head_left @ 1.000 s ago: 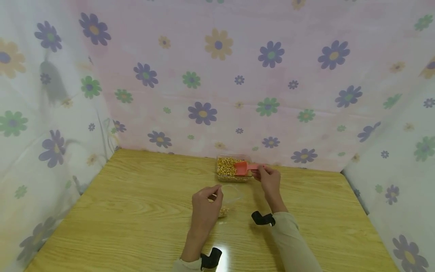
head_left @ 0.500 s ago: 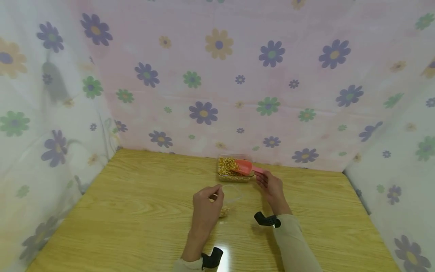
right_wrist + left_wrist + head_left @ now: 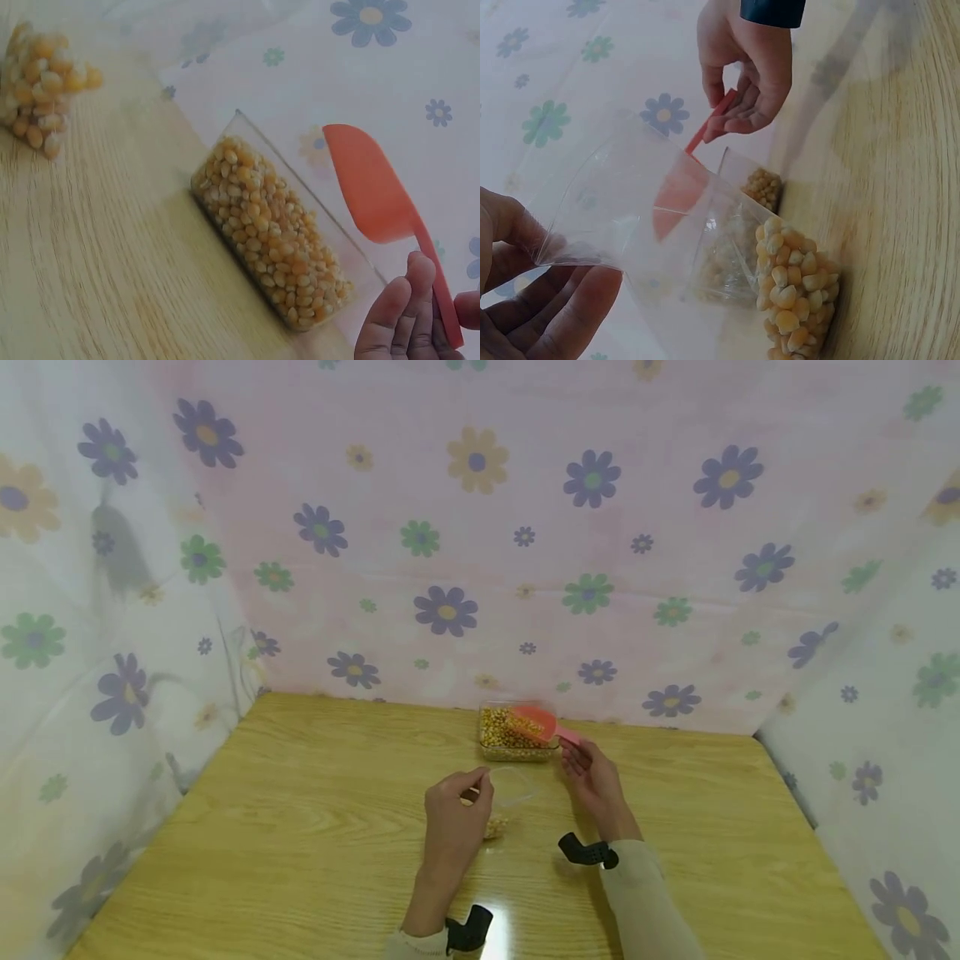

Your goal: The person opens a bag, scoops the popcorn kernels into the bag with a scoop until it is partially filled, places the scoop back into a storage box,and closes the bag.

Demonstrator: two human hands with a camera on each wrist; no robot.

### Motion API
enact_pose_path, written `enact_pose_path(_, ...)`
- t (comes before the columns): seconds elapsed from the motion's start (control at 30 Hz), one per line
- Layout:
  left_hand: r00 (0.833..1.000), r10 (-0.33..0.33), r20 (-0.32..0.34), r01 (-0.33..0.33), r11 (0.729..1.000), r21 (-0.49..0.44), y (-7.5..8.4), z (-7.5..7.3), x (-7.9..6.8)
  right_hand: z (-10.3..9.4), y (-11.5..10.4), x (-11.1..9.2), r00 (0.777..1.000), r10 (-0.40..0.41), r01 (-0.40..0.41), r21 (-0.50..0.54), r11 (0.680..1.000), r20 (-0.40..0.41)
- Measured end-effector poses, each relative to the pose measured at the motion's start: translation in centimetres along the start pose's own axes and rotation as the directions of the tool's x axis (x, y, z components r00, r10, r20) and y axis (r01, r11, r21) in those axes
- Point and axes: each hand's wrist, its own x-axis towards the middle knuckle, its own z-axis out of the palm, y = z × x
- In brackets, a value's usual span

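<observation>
My left hand [image 3: 454,814] pinches the rim of a clear plastic bag [image 3: 607,225] that stands on the table with corn kernels [image 3: 795,285] in its bottom. The bag's mouth is spread. With thumb and fingers, my right hand [image 3: 598,783] holds the handle of a red scoop [image 3: 543,725]. Its bowl carries kernels in the head view and hangs over a clear rectangular container [image 3: 262,232], which is full of corn kernels. From the right wrist camera the scoop is seen side-on, above and apart from the kernels. My left hand partly hides the bag in the head view.
The wood-grain table [image 3: 315,802] extends on both sides of my hands. Behind the container hangs a flower-print cloth [image 3: 495,568], close to the table's back edge. More of this cloth stands at left and right.
The scoop has risen out of the kernels and tilted level, now with kernels in its bowl. My right hand turned and dipped slightly. The left hand and bag stay put.
</observation>
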Motion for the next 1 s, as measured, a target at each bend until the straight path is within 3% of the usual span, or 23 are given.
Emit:
enact_pose_path(0.3, 1.0, -0.01, -0.008, 0.01, 1.0, -0.004, 0.5, -0.1, 0.2, 1.0, -0.2, -1.4, 0.997, 0.0, -0.009, 0.118, 0.993, 0.079)
enact_pose_path(0.77, 0.998, -0.057, -0.005, 0.057, 0.998, -0.011, 0.5, 0.1, 0.3, 3.0, 1.0, -3.1, 0.997, 0.04, -0.053, 0.214, 0.975, 0.064)
enact_pose_path(1.0, 0.999, -0.05, -0.009, 0.05, 0.999, -0.011, 0.5, 0.2, 0.4, 3.6, 0.8, -4.6, 0.997, 0.036, -0.051, 0.24, 0.969, 0.065)
